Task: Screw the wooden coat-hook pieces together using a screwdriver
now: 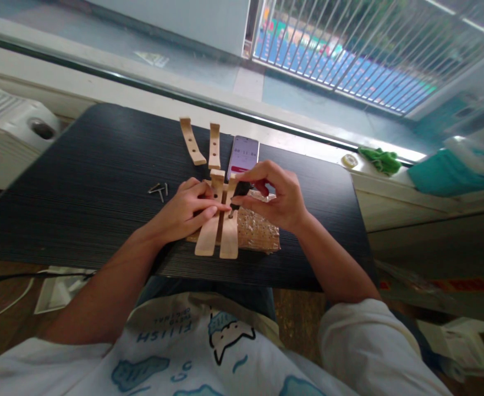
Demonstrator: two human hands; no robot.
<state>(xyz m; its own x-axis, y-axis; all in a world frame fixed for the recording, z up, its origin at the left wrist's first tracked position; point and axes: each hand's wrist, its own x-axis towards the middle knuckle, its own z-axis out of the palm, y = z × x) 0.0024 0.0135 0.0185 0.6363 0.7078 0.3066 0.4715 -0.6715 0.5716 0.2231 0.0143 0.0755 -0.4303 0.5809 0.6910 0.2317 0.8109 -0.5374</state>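
In my right hand (277, 198) is a short black-handled screwdriver (242, 192), gripped between thumb and fingers. Its tip points down at a screw head (231, 216) in the right one of two pale curved wooden pieces (229, 242). My left hand (188, 209) is closed around the left wooden piece (206, 239), with one finger reaching across to the right piece near the screwdriver tip. Both pieces lie side by side over a brown block in clear wrapping (260, 225). Part of the block is hidden by the wood and hands.
Two more curved wooden pieces with holes (214, 146) lie farther back, beside a phone (243, 154) showing a timer. Several loose screws (158, 190) rest on the dark table (81, 187) to the left. A tape roll (350, 160) and green cloth (380, 159) sit on the sill.
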